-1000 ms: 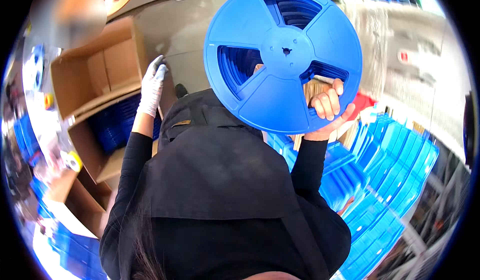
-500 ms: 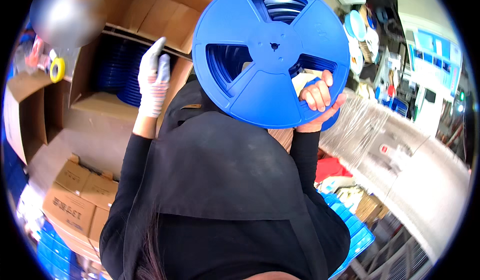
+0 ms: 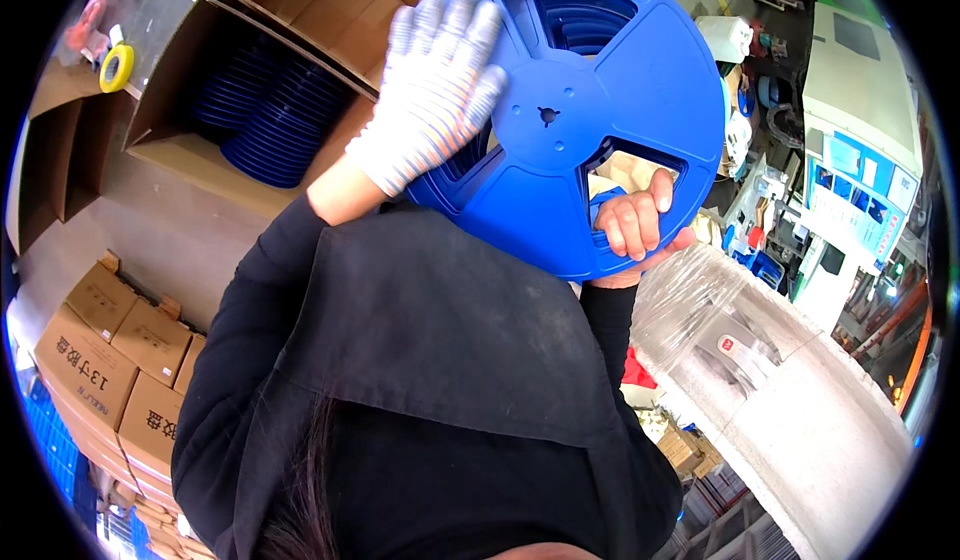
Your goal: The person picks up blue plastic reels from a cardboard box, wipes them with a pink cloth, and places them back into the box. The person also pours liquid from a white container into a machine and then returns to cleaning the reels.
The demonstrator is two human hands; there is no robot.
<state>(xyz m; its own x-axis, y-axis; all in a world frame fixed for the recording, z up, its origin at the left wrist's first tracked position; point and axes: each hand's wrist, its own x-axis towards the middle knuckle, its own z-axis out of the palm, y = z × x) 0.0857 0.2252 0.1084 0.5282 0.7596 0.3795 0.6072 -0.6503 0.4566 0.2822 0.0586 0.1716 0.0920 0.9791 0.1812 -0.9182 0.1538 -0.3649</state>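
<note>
In the head view, the person is holding up a large round blue plastic reel (image 3: 545,145) in front of the black cloth apron (image 3: 450,320). Through the cut-out windows of this reel, more blue rims are showing close behind it, so several reels seem to be standing together in one stack.

The bare right hand (image 3: 640,230) is clamping on the reel at its lower right side: the fingers are bending through one window, and the thumb is lying outside the rim. The left hand (image 3: 435,85), which is wearing a white knitted glove with thin coloured stripes, is lying over the upper left part of the reel; its fingers are stretching out straight and are not gripping. I cannot tell how firmly the palm is pressing. The two hands are staying well apart from each other.

On the left, an open brown cardboard box (image 3: 215,172) is holding rows of dark blue round reels (image 3: 285,125). Farther left, a yellow ring-shaped roll of tape (image 3: 127,58) is lying on a grey surface. Below, closed brown cardboard cartons (image 3: 90,360) are standing in a pile. On the right, clear wrinkled plastic film (image 3: 680,295) is covering part of a long pale surface (image 3: 820,440).
</note>
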